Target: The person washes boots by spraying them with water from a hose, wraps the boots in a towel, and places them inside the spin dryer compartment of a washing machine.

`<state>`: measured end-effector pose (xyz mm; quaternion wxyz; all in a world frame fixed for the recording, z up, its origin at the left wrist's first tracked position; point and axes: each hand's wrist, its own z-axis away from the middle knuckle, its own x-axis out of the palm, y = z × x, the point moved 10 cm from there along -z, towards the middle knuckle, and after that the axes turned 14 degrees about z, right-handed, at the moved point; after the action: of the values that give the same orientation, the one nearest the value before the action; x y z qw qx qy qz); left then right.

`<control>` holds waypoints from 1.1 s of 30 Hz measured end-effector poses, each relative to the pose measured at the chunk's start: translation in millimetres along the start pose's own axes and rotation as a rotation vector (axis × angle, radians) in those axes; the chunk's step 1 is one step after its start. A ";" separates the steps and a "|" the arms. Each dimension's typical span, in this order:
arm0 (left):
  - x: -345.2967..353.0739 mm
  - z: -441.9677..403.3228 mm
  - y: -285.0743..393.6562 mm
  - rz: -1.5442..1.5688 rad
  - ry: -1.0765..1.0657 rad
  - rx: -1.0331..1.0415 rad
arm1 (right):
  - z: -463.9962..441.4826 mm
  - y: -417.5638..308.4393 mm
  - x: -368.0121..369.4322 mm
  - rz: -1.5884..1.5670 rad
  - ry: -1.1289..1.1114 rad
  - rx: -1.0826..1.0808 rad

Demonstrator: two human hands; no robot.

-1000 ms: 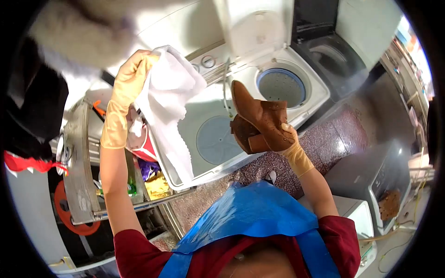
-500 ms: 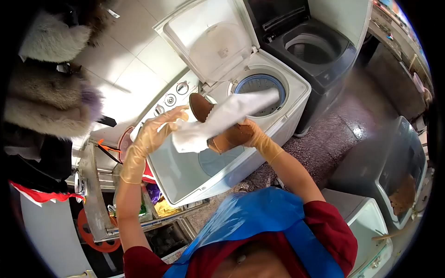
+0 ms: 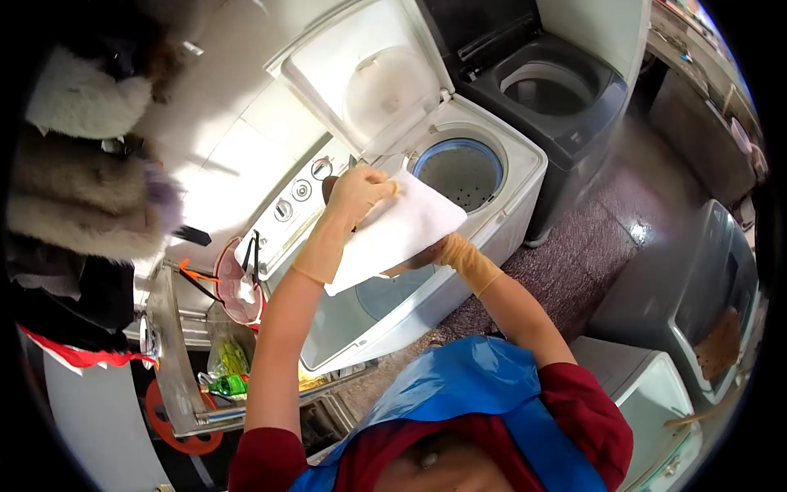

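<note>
A white cloth (image 3: 406, 223) lies spread over brown boots (image 3: 403, 266), hiding most of them; a dark rounded end shows left of my left hand. Gloved in pale yellow, my left hand (image 3: 362, 195) pinches the cloth's upper left edge. My right hand (image 3: 449, 251), in the same kind of glove, holds the boots from below right, its fingers partly behind them. Both hands are above a white twin-tub washing machine (image 3: 492, 215) with its lid up and a round blue-rimmed drum (image 3: 459, 174) showing.
A dark washing machine (image 3: 566, 107) stands behind at the right. Furry items (image 3: 82, 205) hang at the left. A pink basket (image 3: 234, 283) and a green bottle (image 3: 229, 384) are on a metal rack (image 3: 170, 328). Grey and white machines (image 3: 648, 299) stand at the lower right.
The white cloth went from hanging in my left hand to lying over the boots. Both hands came closer together. The boots moved left and the view shifted.
</note>
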<state>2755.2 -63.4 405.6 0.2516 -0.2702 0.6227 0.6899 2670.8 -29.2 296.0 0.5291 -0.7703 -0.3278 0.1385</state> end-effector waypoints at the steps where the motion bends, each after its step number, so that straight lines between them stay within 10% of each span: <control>1: -4.3 2.4 1.8 0.091 0.020 0.031 | 1.7 -16.4 -2.6 0.084 -0.020 -0.109; 5: -35.7 49.3 39.1 0.113 0.152 0.102 | 15.7 -56.4 -2.1 0.333 -0.102 -0.431; 8: -69.1 79.5 63.8 0.130 0.213 0.436 | 25.1 52.3 -5.7 -0.998 -0.150 0.419; 14: -148.3 152.4 173.1 -0.177 0.213 0.983 | 12.7 52.9 -24.8 -0.886 -0.136 0.432; 33: -193.9 120.2 225.5 -0.414 0.295 0.749 | -30.3 -2.9 44.9 -0.980 -0.394 0.489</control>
<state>2734.9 32.1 711.1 0.3733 -0.3749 0.7915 0.3060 2720.3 -21.3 316.7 0.6231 -0.3437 -0.6968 0.0901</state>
